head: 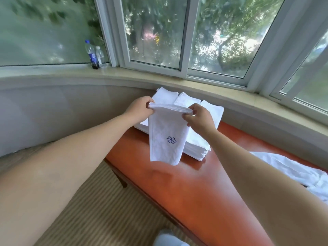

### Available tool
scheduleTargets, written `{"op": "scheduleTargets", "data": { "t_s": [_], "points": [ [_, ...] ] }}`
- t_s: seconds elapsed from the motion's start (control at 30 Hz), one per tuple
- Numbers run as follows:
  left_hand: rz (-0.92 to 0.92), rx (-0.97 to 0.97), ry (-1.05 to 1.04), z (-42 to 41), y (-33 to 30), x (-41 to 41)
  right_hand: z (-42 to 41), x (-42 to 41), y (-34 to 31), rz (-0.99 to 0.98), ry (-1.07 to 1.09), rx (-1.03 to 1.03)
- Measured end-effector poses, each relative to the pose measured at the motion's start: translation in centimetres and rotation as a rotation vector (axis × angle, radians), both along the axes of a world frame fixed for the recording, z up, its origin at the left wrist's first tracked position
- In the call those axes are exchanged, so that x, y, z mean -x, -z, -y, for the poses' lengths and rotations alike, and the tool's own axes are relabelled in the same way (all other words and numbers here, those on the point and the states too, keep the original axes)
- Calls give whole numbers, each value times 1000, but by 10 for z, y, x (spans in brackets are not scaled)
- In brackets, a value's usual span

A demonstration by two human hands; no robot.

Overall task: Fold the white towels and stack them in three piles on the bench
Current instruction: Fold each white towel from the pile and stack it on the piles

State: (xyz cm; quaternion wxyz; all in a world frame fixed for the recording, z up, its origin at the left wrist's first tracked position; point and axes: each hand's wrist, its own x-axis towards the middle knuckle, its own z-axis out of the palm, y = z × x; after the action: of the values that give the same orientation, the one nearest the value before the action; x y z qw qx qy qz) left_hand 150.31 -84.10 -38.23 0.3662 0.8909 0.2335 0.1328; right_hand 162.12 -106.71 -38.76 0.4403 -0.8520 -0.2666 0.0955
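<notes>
Two hands: both raised over the bench (186, 189), each pinching one top corner of a folded towel (166, 135).
Left hand (140, 108): thumb and fingers curled round the towel's left top corner.
Right hand (199, 118): fingers and thumb pinching the right top corner.
Towel: white, folded into a narrow panel, hanging down from its top edge with the lower end free above the bench; a small blue emblem (171, 139) shows on the front.
Piles (197, 139): folded white towels stacked at the far end of the bench, just behind the hanging towel; three top edges show side by side.
Loose towels (291, 167): unfolded white cloth lying on the right part of the bench, well apart from the piles.
Bench: glossy reddish-brown top, set along a curved wall under the windows (159, 32).
Sill (53, 70): two bottles (95, 55) stand together at the left, one with a blue label, one clear.
Floor: striped carpet (99, 206) left of the bench.
</notes>
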Motion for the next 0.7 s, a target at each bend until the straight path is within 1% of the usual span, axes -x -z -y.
{"op": "scheduleTargets", "data": {
  "t_s": [0.23,0.33,0.47,0.57,0.7],
  "points": [
    [55,-10,-89,-77,-25,-28,-88,-33,-17,4,-66,-41],
    [88,-51,-153,-105,-35,-44,-120,-47,-24,5,-86,-63],
    [89,-101,-198,-143,-41,-67,-162,-69,-28,13,-82,-79],
    [92,-98,-190,-174,-35,-94,-191,-89,-24,20,-56,-78],
    [76,-80,-127,-218,-14,-142,-228,-124,-7,3,21,-72]
  ]
}}
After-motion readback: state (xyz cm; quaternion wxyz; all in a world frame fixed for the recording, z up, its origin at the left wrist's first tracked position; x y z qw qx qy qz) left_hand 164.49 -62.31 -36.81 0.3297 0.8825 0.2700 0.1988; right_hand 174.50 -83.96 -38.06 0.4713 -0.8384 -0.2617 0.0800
